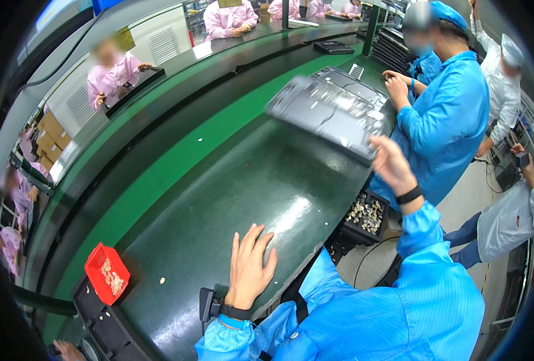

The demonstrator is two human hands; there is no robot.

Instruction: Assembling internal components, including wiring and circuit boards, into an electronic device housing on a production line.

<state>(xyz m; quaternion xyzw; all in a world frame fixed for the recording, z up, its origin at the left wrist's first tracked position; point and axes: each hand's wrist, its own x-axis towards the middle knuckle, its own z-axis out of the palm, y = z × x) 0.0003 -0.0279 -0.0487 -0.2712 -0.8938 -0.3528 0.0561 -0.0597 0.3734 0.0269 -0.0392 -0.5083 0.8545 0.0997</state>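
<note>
My left hand (250, 265) lies palm down over the dark green work surface (231, 186), its fingers spread and nothing held. Further right, my right hand (390, 161) is raised at the near right corner of a black plastic tray (321, 120). Its fingers are partly extended and nothing shows in them; whether they touch the tray is unclear. The tray is smeared by motion and has pale or clear pieces on it that I cannot make out. Beneath or behind it, another black tray (333, 75) partly shows.
A red bin (106, 274) of small pale pieces sits at the left, on a black tray (107, 328). Below the right edge is a black bin (369, 225) of small parts. A co-worker in blue (450, 114) stands at the right; stacked black trays (393, 48) are behind.
</note>
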